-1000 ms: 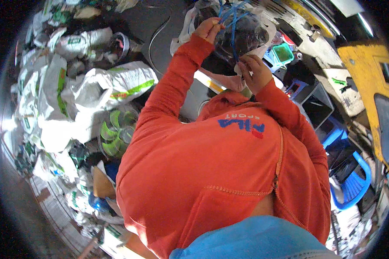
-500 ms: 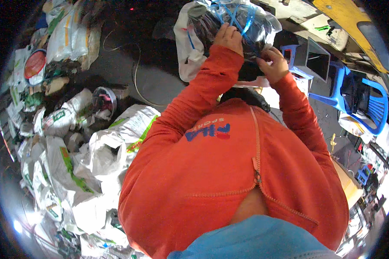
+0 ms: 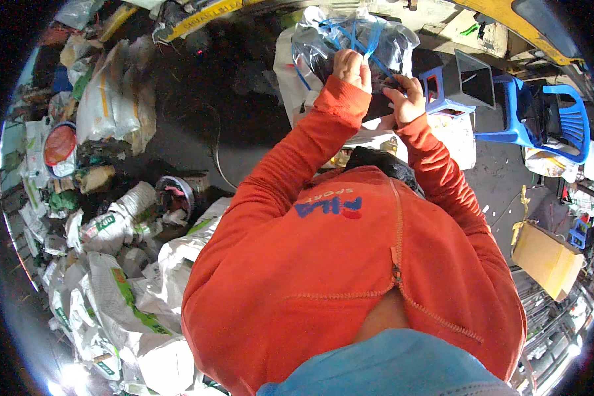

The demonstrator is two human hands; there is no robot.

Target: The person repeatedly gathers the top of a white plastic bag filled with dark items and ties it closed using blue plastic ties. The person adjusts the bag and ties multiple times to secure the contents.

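Ahead of me stands a large bundle in a clear plastic bag [image 3: 399, 47], with a white sack [image 3: 285, 71] around its left side. Blue plastic twine [image 3: 371, 41] crosses over its top in several strands. My left hand [image 3: 352, 68] is closed on the twine at the near side of the bundle, fingers curled. Lower and to the right, my right hand [image 3: 408, 100] pinches a strand of twine that runs down from the crossing, thumb against the fingers. Dark contents show through the plastic, but I cannot make out what they are.
Blue plastic chair [image 3: 574, 125] and a blue stool [image 3: 435, 92] stand to the right, with a dark flat panel [image 3: 474, 79] between. A cardboard box [image 3: 548, 259] lies at lower right. White sacks [image 3: 115, 290], a bucket [image 3: 178, 191] and a red-topped basket [image 3: 60, 145] crowd the left.
My view has tilted up, so more of the far side shows. Both hands stay at the twine; my left hand has curled tighter, and the hands have come slightly nearer each other.
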